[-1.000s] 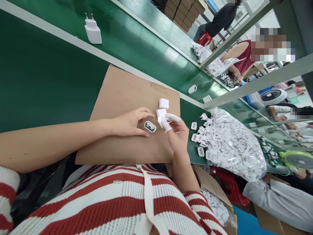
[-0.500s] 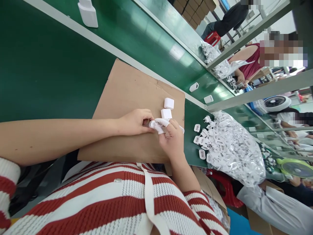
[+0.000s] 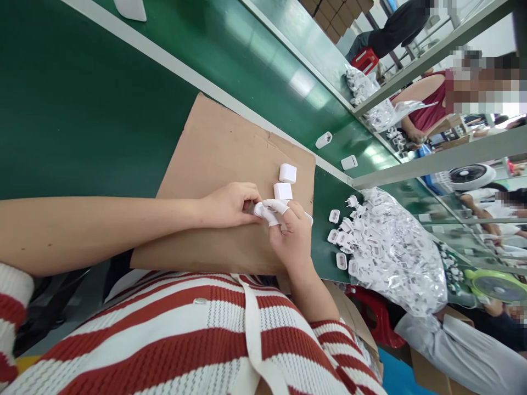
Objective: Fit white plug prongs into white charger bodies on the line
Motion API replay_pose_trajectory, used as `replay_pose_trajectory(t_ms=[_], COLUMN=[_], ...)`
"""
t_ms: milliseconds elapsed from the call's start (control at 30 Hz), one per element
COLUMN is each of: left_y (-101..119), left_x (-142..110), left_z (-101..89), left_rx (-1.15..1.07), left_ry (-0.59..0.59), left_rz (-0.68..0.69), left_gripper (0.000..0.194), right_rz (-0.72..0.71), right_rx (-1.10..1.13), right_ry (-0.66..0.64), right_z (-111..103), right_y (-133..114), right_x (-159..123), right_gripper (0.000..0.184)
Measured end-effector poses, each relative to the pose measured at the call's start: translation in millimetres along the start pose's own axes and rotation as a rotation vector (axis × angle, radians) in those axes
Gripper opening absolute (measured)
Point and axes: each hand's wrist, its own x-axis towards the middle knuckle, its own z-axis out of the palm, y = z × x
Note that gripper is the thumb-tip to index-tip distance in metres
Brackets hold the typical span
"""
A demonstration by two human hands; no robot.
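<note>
White plastic charger casing (image 3: 258,209), rounded at its end, is pinched between the fingertips of the left hand (image 3: 230,205) and the right hand (image 3: 293,227), above the right part of the flat brown cardboard sheet (image 3: 222,142). Two glossy white blocks (image 3: 282,191) are near its far right corner. Beyond its right edge, a crinkled clear plastic bag (image 3: 403,252) lies on the smooth green tabletop (image 3: 82,109); a red stool (image 3: 365,60) is behind.

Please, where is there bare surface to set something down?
The cardboard shows bare between the left hand and the pale rail; left of it, green tabletop. Crowded: around the right hand and white blocks, and by the plastic bag.
</note>
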Motion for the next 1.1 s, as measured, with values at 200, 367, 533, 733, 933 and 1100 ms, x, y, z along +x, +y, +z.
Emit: replay_pose_trajectory(t_ms=[200, 367, 533, 733, 933, 1100], left_y=[2.6, 3.6, 11.7, 42.0, 27.1, -26.8], left_x=[-0.6, 1.0, 5.4, 19.4, 87.1, 157.5], left_z=[-1.3, -1.6, -5.1, -43.1, -94.9, -123.7], left_rx=[0.000, 0.069, 0.138, 0.139, 0.282, 0.393], left_ry=[0.006, 0.018, -0.016, -0.164, 0.166, 0.444], left_rz=[-0.038, -0.045, -0.107, -0.376, -0.378, -0.394], left_gripper=[0.025, 0.033, 0.036, 0.054, 0.059, 0.059], right_rz=[-0.016, 0.155, 0.163, 0.522, 0.660, 0.598], right_rx=[-0.121, -0.033, 0.140, -0.229, -0.419, -0.414], right_ry=[-0.128, -0.101, 0.046, 0.260, 0.132, 0.150], right_z=[-5.5, 2.2, 14.4, -38.1, -58.8, -42.2], right_y=[2.9, 0.9, 4.8, 78.2, 158.2, 169.8], right_x=[3.8, 2.3, -15.6, -62.0, -63.2, -51.3], right_gripper=[0.033, 0.031, 0.042, 0.037, 0.019, 0.029])
